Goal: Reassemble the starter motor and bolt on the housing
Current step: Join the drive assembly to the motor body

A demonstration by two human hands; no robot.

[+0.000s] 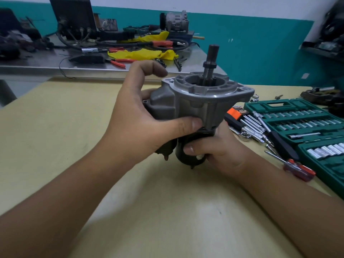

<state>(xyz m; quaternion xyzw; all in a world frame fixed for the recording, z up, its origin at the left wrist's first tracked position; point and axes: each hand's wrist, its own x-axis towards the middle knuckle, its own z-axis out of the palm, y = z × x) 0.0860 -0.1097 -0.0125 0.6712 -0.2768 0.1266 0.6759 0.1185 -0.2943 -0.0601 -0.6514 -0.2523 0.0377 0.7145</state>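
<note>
Hands hold the starter motor above the table: left hand (137,116) clasps the aluminium housing (202,97), right hand (210,144) grips the black motor body (188,155). Unbolted, the halves could separate and drop.

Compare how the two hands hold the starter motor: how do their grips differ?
The left hand grips the grey housing high up, thumb across its front; the right hand holds the black body underneath. The left forefinger is lifted clear; the right fingers are mostly hidden. Both hold it off the table.
</note>
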